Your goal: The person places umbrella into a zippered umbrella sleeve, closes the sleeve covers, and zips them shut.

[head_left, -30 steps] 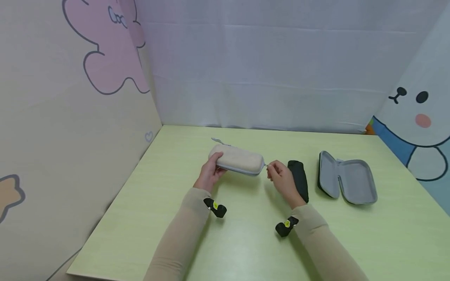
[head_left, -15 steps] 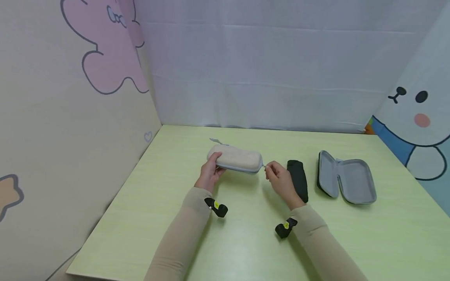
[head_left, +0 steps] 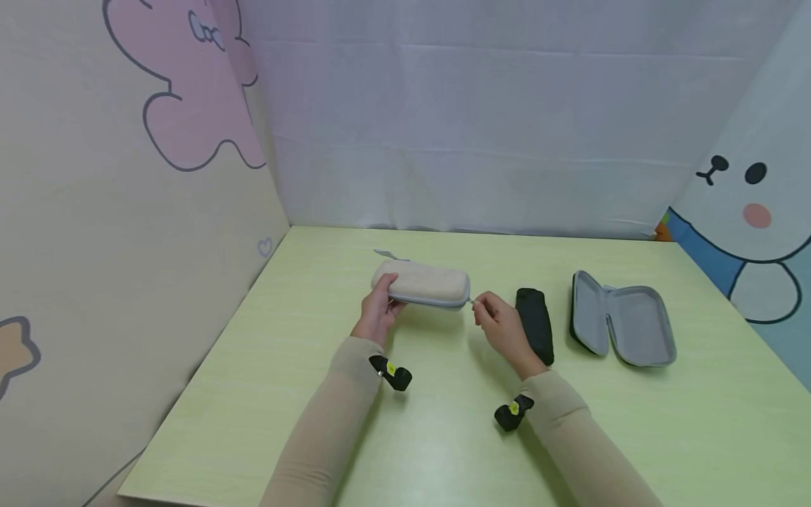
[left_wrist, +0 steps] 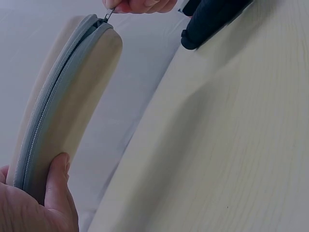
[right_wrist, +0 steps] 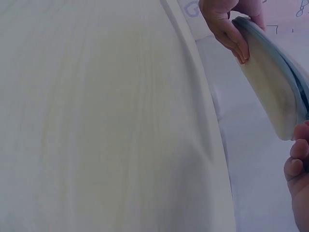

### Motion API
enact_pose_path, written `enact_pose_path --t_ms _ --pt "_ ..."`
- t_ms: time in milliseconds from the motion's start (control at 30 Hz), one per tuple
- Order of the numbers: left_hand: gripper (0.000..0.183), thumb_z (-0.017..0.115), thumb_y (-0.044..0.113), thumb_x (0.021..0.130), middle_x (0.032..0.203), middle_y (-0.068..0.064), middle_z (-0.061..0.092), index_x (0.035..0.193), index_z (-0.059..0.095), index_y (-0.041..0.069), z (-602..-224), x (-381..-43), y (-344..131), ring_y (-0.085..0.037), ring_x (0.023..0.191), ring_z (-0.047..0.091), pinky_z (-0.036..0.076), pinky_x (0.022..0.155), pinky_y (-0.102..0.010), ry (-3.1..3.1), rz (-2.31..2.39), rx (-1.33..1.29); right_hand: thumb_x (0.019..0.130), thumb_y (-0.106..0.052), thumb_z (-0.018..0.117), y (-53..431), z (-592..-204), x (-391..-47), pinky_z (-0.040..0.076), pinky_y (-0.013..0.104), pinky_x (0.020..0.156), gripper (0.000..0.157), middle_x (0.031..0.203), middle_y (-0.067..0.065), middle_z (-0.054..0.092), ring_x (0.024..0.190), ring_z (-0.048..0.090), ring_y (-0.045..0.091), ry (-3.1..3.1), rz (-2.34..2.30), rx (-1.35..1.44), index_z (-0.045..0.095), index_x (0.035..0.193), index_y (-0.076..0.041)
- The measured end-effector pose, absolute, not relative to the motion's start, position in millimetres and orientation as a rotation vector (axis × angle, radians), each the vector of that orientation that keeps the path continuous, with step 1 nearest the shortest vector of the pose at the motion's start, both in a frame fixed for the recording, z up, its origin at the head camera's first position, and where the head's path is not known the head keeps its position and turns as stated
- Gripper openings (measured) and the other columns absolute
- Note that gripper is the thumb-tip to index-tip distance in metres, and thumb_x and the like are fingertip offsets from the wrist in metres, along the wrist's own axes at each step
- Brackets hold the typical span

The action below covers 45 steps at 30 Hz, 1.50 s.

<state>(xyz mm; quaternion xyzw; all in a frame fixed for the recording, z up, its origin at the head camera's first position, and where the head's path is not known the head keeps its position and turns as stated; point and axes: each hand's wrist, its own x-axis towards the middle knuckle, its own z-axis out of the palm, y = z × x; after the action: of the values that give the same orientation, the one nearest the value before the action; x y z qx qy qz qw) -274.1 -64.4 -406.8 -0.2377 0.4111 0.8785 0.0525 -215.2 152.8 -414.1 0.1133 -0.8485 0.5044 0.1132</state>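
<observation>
A cream zip case (head_left: 431, 284) with grey trim is held up over the table, its zip side facing me. My left hand (head_left: 377, 308) grips its left end, thumb on one face and fingers beneath. My right hand (head_left: 503, 326) pinches the zip pull (left_wrist: 111, 14) at the case's right end. In the left wrist view the zip (left_wrist: 41, 111) runs along the long side, and a narrow dark gap shows between its edges near the pull. The right wrist view shows the case (right_wrist: 270, 79) between both hands, with the right fingers (right_wrist: 299, 150) curled at its lower end.
A long black object (head_left: 536, 324), soft-looking and rounded, lies on the table (head_left: 266, 422) just beyond my right wrist. Further right rests an unfolded case (head_left: 643, 326) with a grey lining. Walls and a white cloth (head_left: 481, 134) bound the table at the left and back.
The case has turned slightly, its right end coming a little up and to the left. My right hand has shifted slightly left with the zip pull; the left hand keeps its grip.
</observation>
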Motion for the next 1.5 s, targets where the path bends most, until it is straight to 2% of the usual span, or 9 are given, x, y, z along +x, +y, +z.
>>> enact_pose_path --t_ms 367,733,967,1233,1500 --pt "0.059 0.069 0.015 0.082 0.12 -0.02 0.049 0.131 0.04 -0.001 -408 -272 -65 -0.027 0.104 0.056 0.049 0.083 -0.032 1.232 2.671 -0.681 0.097 -0.014 0.048 153 -419 -215 0.036 0.027 0.049 0.016 0.07 0.005 0.053 0.058 0.044 0.019 -2.491 1.479 0.287 0.057 0.088 -0.004" --pt "0.057 0.065 0.014 0.08 0.119 -0.021 0.052 0.131 0.044 0.002 -405 -272 -70 -0.027 0.104 0.056 0.048 0.087 -0.036 1.291 2.57 -0.567 0.098 -0.016 0.048 168 -418 -222 0.036 0.026 0.049 0.02 0.071 0.007 0.054 0.06 0.045 0.02 -2.453 1.522 0.245 0.056 0.091 0.001" --pt "0.059 0.065 0.017 0.081 0.119 -0.02 0.048 0.131 0.04 -0.002 -406 -272 -82 -0.027 0.107 0.052 0.046 0.09 -0.033 1.291 2.476 -0.488 0.098 -0.017 0.048 179 -415 -223 0.038 0.026 0.05 0.019 0.069 0.007 0.055 0.059 0.048 0.017 -2.46 1.448 0.202 0.056 0.088 -0.003" --pt "0.055 0.063 0.01 0.084 0.117 -0.021 0.048 0.133 0.04 0.0 -407 -273 -85 -0.028 0.097 0.055 0.049 0.084 -0.032 1.443 2.299 -0.369 0.097 -0.014 0.049 189 -418 -226 0.038 0.026 0.05 0.018 0.067 0.007 0.055 0.057 0.047 0.015 -2.448 1.398 0.167 0.057 0.088 0.0" --pt "0.051 0.063 0.013 0.084 0.115 -0.02 0.053 0.13 0.045 -0.001 -412 -274 -79 -0.025 0.09 0.06 0.052 0.077 -0.031 1.478 2.374 -0.453 0.097 -0.016 0.048 185 -418 -223 0.037 0.027 0.048 0.019 0.067 0.007 0.055 0.054 0.045 0.017 -2.47 1.375 0.201 0.057 0.087 -0.003"
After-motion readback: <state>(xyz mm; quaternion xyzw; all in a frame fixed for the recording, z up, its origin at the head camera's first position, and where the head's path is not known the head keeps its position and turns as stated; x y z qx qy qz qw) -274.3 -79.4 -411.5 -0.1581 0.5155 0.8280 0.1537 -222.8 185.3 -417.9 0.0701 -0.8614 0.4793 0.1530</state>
